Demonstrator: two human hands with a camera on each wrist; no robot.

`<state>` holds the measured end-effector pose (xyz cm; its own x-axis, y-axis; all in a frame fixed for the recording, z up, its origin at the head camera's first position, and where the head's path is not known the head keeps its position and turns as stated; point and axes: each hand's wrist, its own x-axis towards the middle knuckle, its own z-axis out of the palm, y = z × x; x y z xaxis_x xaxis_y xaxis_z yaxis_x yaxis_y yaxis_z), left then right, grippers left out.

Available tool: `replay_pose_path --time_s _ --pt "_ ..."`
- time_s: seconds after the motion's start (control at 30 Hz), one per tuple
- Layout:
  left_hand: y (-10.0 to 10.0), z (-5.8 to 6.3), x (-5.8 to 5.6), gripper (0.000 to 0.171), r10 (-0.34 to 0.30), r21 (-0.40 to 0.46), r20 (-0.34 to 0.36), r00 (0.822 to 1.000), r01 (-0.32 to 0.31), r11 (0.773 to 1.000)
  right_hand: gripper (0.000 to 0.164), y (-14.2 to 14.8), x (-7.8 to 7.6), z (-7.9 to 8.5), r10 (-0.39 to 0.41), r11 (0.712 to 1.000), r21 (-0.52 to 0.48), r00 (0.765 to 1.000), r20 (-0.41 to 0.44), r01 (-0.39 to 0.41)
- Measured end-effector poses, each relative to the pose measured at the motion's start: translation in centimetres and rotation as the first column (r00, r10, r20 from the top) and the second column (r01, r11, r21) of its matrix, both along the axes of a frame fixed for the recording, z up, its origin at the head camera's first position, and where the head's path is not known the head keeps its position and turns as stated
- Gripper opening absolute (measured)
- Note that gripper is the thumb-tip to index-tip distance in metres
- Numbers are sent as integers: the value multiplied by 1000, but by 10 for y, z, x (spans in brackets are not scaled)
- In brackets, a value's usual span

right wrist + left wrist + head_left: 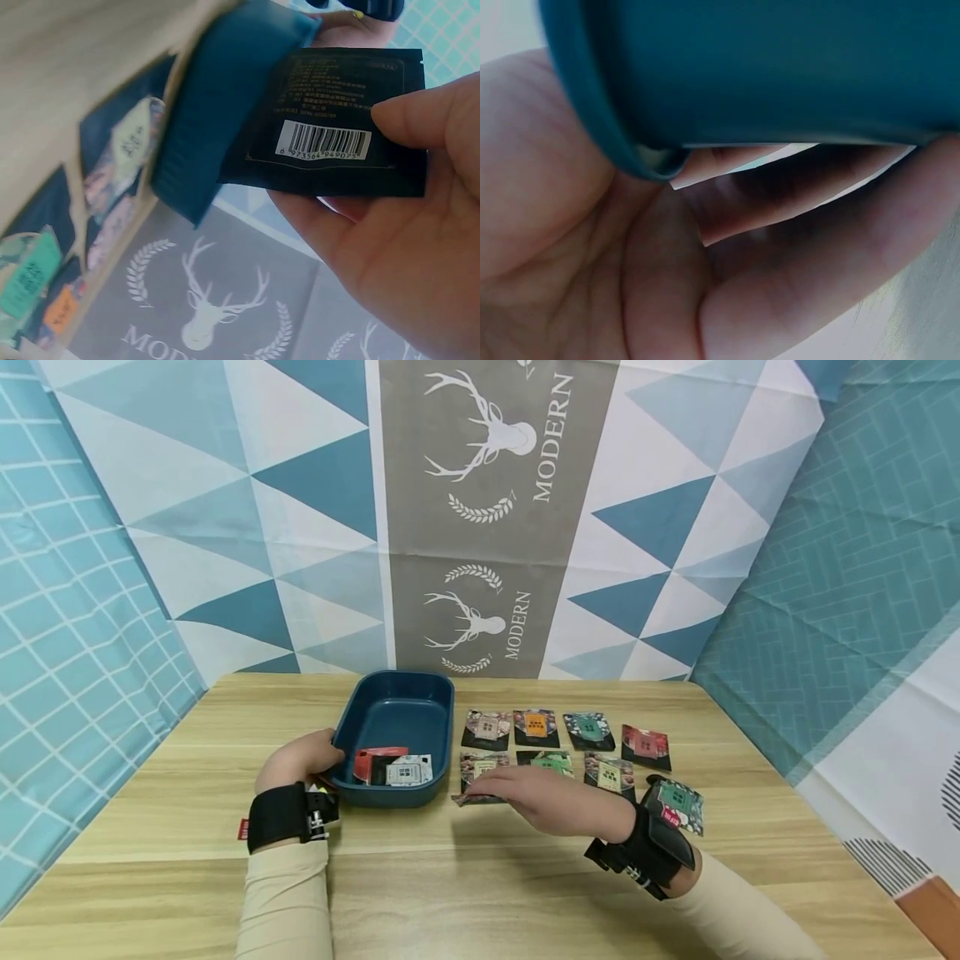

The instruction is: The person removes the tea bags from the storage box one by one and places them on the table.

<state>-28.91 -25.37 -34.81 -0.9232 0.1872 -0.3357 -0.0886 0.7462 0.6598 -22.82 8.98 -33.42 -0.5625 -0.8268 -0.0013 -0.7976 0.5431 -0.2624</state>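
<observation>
My left hand (pixel 296 758) grips the left rim of a deep blue plastic tray (pixel 390 797), thumb over the edge and fingers curled under its wall (pixel 780 67). Inside the tray, near its front end, lie a red-and-black sachet (pixel 365 767) and a white-labelled sachet (pixel 410 771). Right of the tray, my right hand (pixel 547 797) pinches a flat sachet (pixel 255 161) between thumb and fingers, just above the table. Its black back with a barcode shows in the right wrist view; the printed front is hidden.
Several sachets lie in two rough rows right of the tray, among them an orange-labelled one (pixel 536 727), a red one (pixel 645 746) and a teal-labelled one (pixel 681 802) beside my right wrist. Behind the wooden table (pixel 420 893) hangs a patterned cloth (pixel 315 510).
</observation>
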Motion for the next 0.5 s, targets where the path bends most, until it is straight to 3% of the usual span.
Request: replay_pose_path --time_s 0.23,0.5 --pt "0 -1 -2 45 1 1 11 1000 -2 1000 48 10 4 -19 -13 998 56 999 34 11" --pt "0 -1 -2 44 15 15 18 1000 -15 1000 72 15 9 -32 14 998 68 1000 15 -15"
